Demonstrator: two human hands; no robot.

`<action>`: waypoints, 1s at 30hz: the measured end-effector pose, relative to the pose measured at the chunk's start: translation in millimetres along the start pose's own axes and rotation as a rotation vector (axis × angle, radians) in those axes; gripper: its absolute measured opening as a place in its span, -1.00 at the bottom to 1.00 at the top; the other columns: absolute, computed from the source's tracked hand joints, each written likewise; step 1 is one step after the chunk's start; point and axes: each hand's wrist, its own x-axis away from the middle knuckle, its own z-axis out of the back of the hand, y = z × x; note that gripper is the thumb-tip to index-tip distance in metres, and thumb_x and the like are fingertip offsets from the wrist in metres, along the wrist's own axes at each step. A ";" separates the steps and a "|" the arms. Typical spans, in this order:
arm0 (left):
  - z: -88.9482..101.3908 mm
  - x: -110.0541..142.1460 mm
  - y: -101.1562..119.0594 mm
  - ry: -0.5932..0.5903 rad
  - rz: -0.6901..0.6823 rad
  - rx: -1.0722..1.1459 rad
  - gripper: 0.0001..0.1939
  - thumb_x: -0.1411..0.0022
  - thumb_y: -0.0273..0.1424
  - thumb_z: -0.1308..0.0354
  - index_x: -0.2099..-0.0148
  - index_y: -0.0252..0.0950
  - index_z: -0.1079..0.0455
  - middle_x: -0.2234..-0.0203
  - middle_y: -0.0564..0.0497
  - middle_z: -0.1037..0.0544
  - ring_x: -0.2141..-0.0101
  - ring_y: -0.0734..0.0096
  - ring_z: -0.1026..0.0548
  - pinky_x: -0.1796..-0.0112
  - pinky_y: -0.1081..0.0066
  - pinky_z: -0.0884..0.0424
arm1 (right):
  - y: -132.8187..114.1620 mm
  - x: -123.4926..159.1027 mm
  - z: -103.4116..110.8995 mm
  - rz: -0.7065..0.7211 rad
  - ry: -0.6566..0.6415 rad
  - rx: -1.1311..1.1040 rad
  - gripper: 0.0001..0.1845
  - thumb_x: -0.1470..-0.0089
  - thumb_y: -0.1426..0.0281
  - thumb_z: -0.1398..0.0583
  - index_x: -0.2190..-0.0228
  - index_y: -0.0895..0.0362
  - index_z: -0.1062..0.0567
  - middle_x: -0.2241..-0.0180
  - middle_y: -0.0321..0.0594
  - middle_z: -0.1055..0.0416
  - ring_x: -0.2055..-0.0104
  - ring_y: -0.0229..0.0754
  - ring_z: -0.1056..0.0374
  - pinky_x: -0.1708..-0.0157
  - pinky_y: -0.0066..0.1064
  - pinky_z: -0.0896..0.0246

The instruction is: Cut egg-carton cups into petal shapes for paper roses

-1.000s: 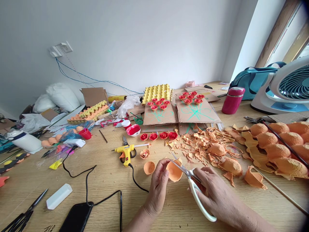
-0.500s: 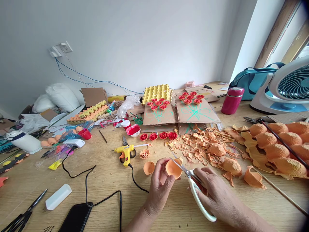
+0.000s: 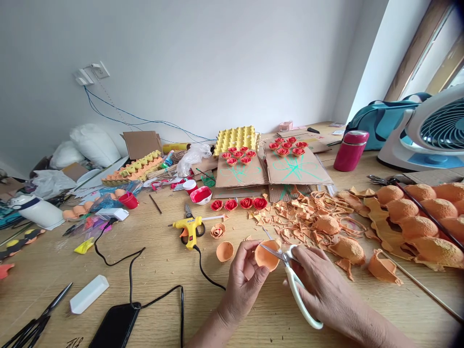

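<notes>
Between the thumb and fingers of my left hand (image 3: 246,273) is an orange egg-carton cup (image 3: 266,258), its hollow side facing me. My right hand (image 3: 319,280) grips a pair of scissors (image 3: 302,304) with pale handles. Their blades are parted at the cup's upper right rim, one across the inside and one behind. Left of my left hand, another orange cup (image 3: 224,251) sits on the table. Behind that cup lies a rolled orange paper rose (image 3: 218,230). A yellow glue gun (image 3: 189,231) rests farther left, its black cord running toward my left wrist.
Orange scraps (image 3: 300,212) spread behind my right hand, beside an orange egg tray (image 3: 416,227). Red flowers stand on cardboard sheets (image 3: 299,169) at the back. A phone (image 3: 115,326) and black scissors (image 3: 43,316) lie front left. A pink bottle (image 3: 350,151) stands near a fan (image 3: 431,130).
Both hands have shifted slightly right with the cup and scissors. The scissor blades have opened wider at the cup's rim.
</notes>
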 end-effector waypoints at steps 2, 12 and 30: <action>-0.4 0.0 0.5 0.002 -0.001 0.001 -0.67 -0.26 -0.29 -0.25 -0.05 -0.13 -0.34 0.11 0.00 -0.46 0.06 0.33 -0.48 0.01 0.39 -0.42 | -0.1 0.1 1.0 -0.006 -0.009 -0.002 -0.78 -0.18 0.34 -0.15 0.40 0.03 -0.15 0.39 -0.30 -0.33 0.34 -0.12 -0.23 0.15 -0.16 -0.14; 0.5 0.1 -1.2 0.014 0.036 0.001 -0.68 -0.29 -0.27 -0.20 -0.06 -0.15 -0.30 0.11 -0.02 -0.47 0.09 0.29 -0.49 0.13 0.38 -0.50 | -4.9 -0.9 5.6 -0.061 -0.057 -0.024 -0.73 -0.25 0.22 -0.09 0.44 0.04 -0.16 0.42 -0.27 -0.31 0.27 -0.08 -0.24 0.26 -0.25 -0.16; 0.6 -4.3 -0.5 0.057 0.058 -0.055 -0.65 -0.28 -0.19 -0.18 -0.03 -0.23 -0.33 0.04 -0.12 -0.51 0.10 0.19 -0.54 0.16 0.30 -0.55 | -3.9 -5.4 7.3 -0.015 0.060 0.070 -0.78 -0.19 0.36 -0.11 0.49 0.07 -0.22 0.46 -0.31 -0.32 0.36 -0.21 -0.22 0.35 -0.41 -0.13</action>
